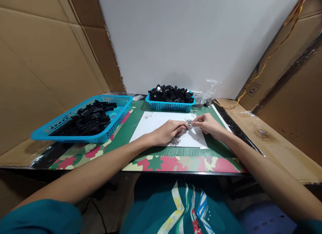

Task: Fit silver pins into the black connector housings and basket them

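Note:
My left hand (169, 130) rests low over a white sheet (141, 130), its fingers pinched around a small dark piece, mostly hidden, at the fingertips. Close by on the right, my right hand (208, 124) is closed too, thumb and fingers pressed together; whatever they hold is too small to make out. Between and beyond the fingertips lies a little heap of tiny metal parts (188, 121). A second heap of tiny metal parts (174, 141) sits under the left hand, and a few scattered bits (148, 116) lie at the sheet's far left corner.
A large blue basket (105, 137) with black strips stands at the left. Behind the sheet, a smaller blue basket (171, 106) is heaped with black pieces. Clear plastic bags (205, 97) lie beside it. Cardboard walls (50, 53) flank the table; a yellow-red wire (271, 54) hangs right.

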A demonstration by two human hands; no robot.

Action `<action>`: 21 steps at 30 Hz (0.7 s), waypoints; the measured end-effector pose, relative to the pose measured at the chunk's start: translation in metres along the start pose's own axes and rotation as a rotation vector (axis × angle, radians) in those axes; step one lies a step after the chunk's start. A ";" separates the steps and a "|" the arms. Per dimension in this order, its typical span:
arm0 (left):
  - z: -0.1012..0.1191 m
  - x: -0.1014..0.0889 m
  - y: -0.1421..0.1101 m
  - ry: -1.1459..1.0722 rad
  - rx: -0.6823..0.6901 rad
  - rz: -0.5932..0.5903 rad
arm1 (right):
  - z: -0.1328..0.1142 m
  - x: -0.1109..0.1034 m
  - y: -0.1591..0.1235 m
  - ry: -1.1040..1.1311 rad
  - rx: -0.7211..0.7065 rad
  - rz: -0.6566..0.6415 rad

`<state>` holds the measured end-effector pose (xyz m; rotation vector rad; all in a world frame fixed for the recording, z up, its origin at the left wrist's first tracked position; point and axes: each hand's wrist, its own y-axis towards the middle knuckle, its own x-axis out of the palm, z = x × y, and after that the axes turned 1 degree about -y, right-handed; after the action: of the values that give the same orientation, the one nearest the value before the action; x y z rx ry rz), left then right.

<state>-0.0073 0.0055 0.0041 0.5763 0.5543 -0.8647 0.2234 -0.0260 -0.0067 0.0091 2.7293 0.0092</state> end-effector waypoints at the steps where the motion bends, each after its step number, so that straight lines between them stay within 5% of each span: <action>1: -0.001 0.000 -0.001 -0.009 -0.008 -0.006 | 0.001 0.001 0.000 -0.023 -0.002 -0.012; 21: -0.001 0.004 0.000 -0.114 -0.041 -0.015 | -0.001 0.017 -0.005 -0.502 -0.268 0.145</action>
<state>-0.0057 0.0040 0.0010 0.4831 0.4722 -0.8931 0.2079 -0.0311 -0.0127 0.1169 2.2017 0.3637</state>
